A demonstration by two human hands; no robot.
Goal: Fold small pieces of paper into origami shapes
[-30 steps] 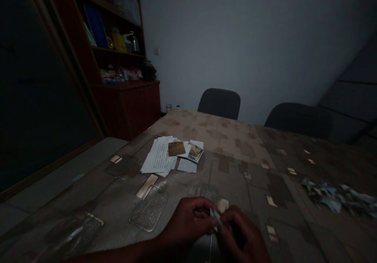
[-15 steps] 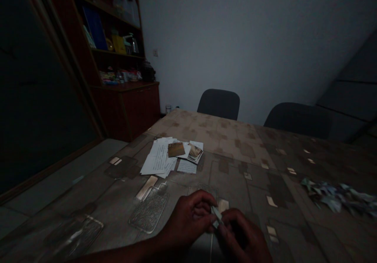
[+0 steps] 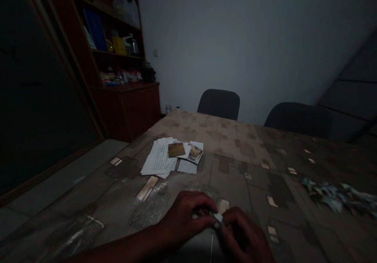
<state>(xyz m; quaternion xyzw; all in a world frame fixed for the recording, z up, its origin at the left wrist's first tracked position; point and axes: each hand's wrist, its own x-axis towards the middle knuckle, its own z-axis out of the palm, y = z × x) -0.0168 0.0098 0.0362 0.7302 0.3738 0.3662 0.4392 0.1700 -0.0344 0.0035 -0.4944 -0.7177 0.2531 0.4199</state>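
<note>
Over the near part of the table, my left hand [image 3: 190, 216] pinches a small pale piece of folded paper [image 3: 218, 217] between thumb and fingers. My right hand [image 3: 243, 233] grips the other side of the same piece, its fingers curled. Much of the paper is hidden by my fingers, and the dim light blurs its details. Beyond my hands lies a loose stack of printed sheets [image 3: 157, 161]. On it rest a brown picture card [image 3: 176, 150] and a second picture card [image 3: 194, 153].
A heap of crumpled, pale, leaf-like pieces [image 3: 335, 196] lies at the right of the patterned table [image 3: 229, 137]. Two dark chairs [image 3: 219, 103] stand at the far side. A red-brown cabinet [image 3: 135, 108] with filled shelves is at the back left.
The small paper has turned between my fingers and now shows a flatter, broader pale face. My hands have shifted only slightly. The sheets and the heap are unmoved.
</note>
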